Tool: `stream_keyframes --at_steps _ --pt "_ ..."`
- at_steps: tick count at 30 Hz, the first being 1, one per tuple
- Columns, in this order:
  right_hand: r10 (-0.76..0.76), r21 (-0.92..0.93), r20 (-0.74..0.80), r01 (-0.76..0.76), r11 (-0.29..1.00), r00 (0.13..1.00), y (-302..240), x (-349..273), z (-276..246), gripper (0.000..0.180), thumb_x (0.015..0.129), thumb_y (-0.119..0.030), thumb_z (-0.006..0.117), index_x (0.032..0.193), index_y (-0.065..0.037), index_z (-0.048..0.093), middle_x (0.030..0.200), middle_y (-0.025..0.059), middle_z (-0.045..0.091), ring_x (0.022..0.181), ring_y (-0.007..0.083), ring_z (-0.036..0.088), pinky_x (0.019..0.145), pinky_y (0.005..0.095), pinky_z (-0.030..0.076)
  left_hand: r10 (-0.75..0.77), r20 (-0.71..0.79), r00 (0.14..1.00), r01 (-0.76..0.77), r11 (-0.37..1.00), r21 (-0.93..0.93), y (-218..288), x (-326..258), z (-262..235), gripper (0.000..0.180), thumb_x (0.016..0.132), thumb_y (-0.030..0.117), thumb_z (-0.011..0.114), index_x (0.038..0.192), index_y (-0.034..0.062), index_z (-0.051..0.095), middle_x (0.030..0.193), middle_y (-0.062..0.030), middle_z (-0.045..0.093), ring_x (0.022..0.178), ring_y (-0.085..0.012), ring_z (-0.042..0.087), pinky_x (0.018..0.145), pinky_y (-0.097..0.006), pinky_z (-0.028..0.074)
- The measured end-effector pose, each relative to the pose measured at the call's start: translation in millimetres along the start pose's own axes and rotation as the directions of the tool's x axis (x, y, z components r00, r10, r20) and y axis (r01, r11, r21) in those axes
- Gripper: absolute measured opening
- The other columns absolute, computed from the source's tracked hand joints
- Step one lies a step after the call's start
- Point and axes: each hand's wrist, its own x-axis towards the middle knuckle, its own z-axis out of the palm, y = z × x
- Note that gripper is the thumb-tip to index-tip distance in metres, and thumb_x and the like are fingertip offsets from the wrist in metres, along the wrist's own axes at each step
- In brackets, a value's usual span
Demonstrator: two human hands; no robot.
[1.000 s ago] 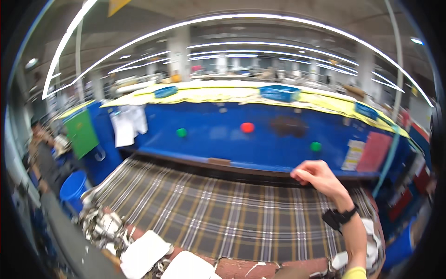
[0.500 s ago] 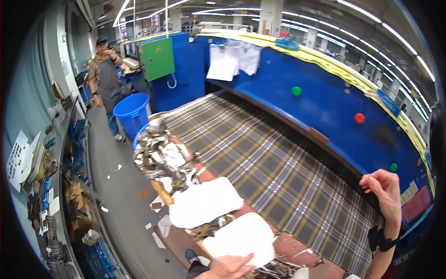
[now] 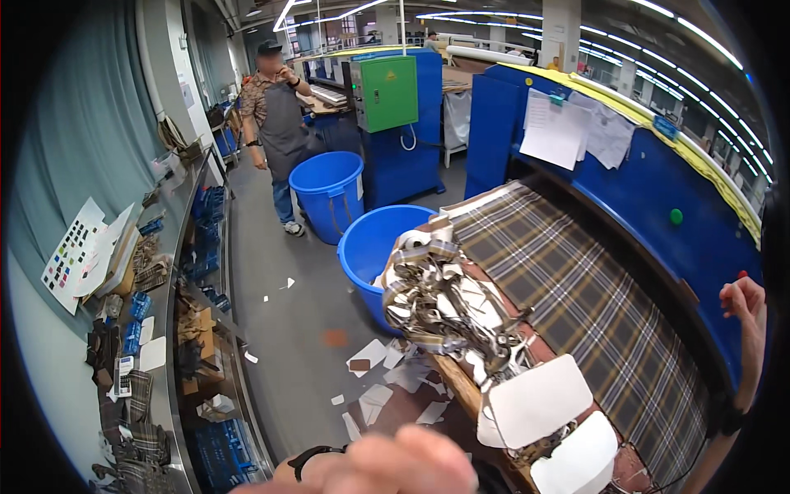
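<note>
The left hand is blurry and cut off at the bottom edge, so its grip cannot be told. The right hand hangs open over the plaid cloth on the surface. Cloth strips and white cards lie between the hands. Blue bins stand behind.

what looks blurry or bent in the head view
Head view: the left hand at the bottom edge is a motion-blurred smear; fisheye curves the blue machine wall and ceiling lights; the rim goes black; the plaid fabric stays sharp.
</note>
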Motion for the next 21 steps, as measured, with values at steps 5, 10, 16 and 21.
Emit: stream_keyframes --at_steps 5,10,16,21 --pt "0.017 -0.041 -0.065 -0.02 0.999 0.998 15 42 18 0.031 0.1 -0.038 0.055 0.09 -0.009 0.062 0.087 0.0028 0.061 0.077 0.0104 0.056 0.069 0.0252 0.044 0.033 0.052 0.998 -0.035 0.998 0.049 6 19 -29 0.052 0.108 0.04 0.03 0.157 0.0352 0.013 0.108 0.0046 0.07 0.115 -0.0217 0.05 0.096 -0.045 0.042" --pt "0.012 -0.093 -0.069 -0.018 0.995 0.998 -9 69 23 0.059 0.094 -0.055 0.058 0.098 0.001 0.073 0.094 0.0207 0.073 0.076 0.0326 0.071 0.066 0.0386 0.056 0.164 0.044 0.985 -0.168 0.981 0.095 -31 34 -54 0.049 0.109 0.034 0.032 0.156 0.0324 0.021 0.103 0.0069 0.071 0.115 -0.0204 0.05 0.094 -0.043 0.044" --pt "0.077 0.097 -0.129 -0.064 0.993 0.989 28 131 69 0.033 0.099 -0.032 0.059 0.084 -0.003 0.068 0.075 -0.0006 0.059 0.065 0.0051 0.05 0.058 0.0214 0.039 -0.069 0.276 0.959 0.035 0.991 0.128 -98 79 -92 0.061 0.102 0.048 0.045 0.155 0.0219 0.029 0.103 0.0015 0.069 0.112 -0.0213 0.049 0.088 -0.043 0.046" --pt "0.125 0.234 -0.19 -0.079 0.969 0.974 56 200 113 0.024 0.094 -0.023 0.065 0.094 0.001 0.07 0.081 0.0041 0.068 0.072 0.009 0.061 0.065 0.0249 0.051 -0.638 0.069 0.767 0.395 0.554 0.732 -224 81 -178 0.082 0.093 0.046 0.057 0.149 -0.0055 0.029 0.126 -0.0208 0.061 0.122 -0.0289 0.055 0.108 -0.044 0.037"
